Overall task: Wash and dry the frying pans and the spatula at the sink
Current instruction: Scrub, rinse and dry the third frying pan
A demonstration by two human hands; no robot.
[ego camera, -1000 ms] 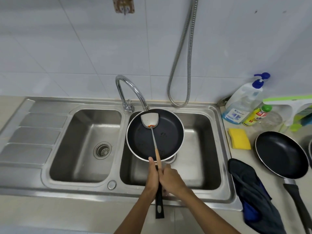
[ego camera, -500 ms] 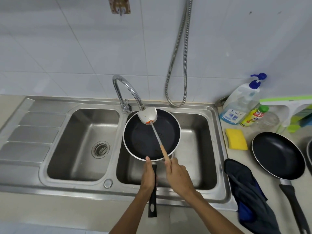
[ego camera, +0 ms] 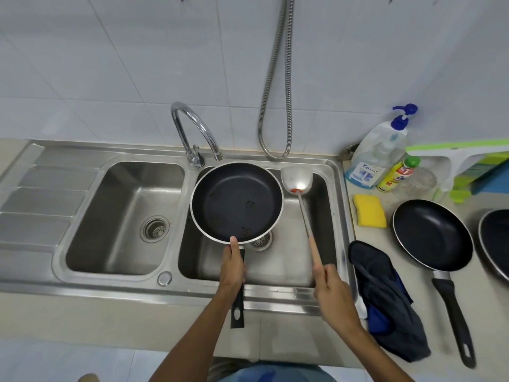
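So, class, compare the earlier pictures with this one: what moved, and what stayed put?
The right hand lifted the spatula out of the frying pan and swung it right, over the right basin. The left hand kept hold of the pan's handle throughout. The sponge, cloth and second pan on the counter stayed put.

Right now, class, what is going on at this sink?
A person stands at a double sink. The left hand holds a black frying pan by its handle over the right basin, under the tap. The right hand holds a spatula beside the pan. No water is visibly running. Specks dot the pan. Another pan, a sponge and a cloth wait on the counter.
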